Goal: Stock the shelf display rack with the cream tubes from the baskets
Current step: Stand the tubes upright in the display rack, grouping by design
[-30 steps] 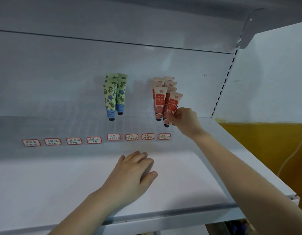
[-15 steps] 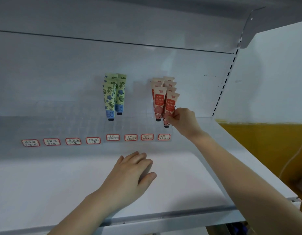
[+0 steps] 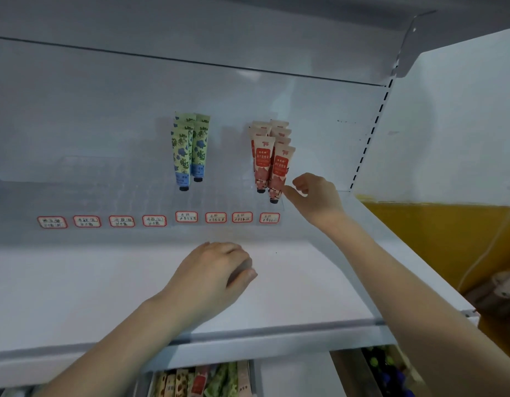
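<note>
A clear display rack (image 3: 133,196) with red-framed labels (image 3: 186,216) stands at the back of the white shelf (image 3: 76,282). Several green-and-blue cream tubes (image 3: 181,156) stand cap down in its middle slots. Several red-and-cream tubes (image 3: 278,170) fill the right slots. My right hand (image 3: 315,196) hovers just right of the front red tube, one fingertip at its lower edge, the other fingers loosely curled and holding nothing. My left hand (image 3: 216,270) rests palm down on the shelf, fingers bent, nothing in it.
Below the shelf's front lip (image 3: 276,333) a basket (image 3: 202,379) holds several mixed tubes; another dark bin (image 3: 388,371) lies to its right. A slotted upright (image 3: 368,138) and white side wall bound the shelf on the right. A yellow wall (image 3: 437,242) lies beyond.
My right hand has let go of the front red tube, which now stands upright in its slot, and drawn slightly right. My left hand's fingers have curled more. The view tilted down, revealing the baskets.
</note>
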`<act>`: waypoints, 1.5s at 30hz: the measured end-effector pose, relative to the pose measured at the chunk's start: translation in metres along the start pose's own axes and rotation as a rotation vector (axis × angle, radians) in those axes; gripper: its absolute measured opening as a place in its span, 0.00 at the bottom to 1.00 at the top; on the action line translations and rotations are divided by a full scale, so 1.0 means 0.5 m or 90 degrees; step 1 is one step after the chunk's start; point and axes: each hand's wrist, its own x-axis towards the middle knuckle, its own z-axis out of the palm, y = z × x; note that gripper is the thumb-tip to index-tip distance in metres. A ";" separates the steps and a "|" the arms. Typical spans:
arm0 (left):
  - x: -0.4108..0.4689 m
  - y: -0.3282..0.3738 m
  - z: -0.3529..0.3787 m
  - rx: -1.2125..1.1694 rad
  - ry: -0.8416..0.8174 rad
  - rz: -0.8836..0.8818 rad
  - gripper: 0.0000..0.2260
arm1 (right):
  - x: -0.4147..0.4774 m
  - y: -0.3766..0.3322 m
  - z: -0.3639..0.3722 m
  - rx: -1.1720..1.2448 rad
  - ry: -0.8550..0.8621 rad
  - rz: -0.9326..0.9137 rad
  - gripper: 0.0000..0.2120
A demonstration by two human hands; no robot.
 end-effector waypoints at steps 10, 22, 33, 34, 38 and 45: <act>-0.145 0.091 -0.057 0.022 0.143 0.109 0.15 | -0.249 -0.097 -0.038 0.099 0.067 -0.147 0.07; -0.453 -0.005 0.100 -0.088 -0.049 -0.138 0.16 | -0.551 -0.028 0.135 0.100 -0.152 0.059 0.08; -0.419 -0.119 0.358 -0.075 -0.241 -0.310 0.08 | -0.507 0.165 0.437 -0.040 -0.334 0.253 0.13; -0.403 -0.127 0.382 -0.070 -0.256 -0.335 0.08 | -0.499 0.178 0.453 -0.067 -0.349 0.253 0.12; -0.346 -0.171 0.484 -0.085 -0.267 -0.429 0.12 | -0.475 0.224 0.517 -0.101 -0.364 0.274 0.09; -0.282 -0.179 0.612 -0.073 -0.344 -0.472 0.19 | -0.451 0.248 0.598 -0.185 -0.381 0.233 0.13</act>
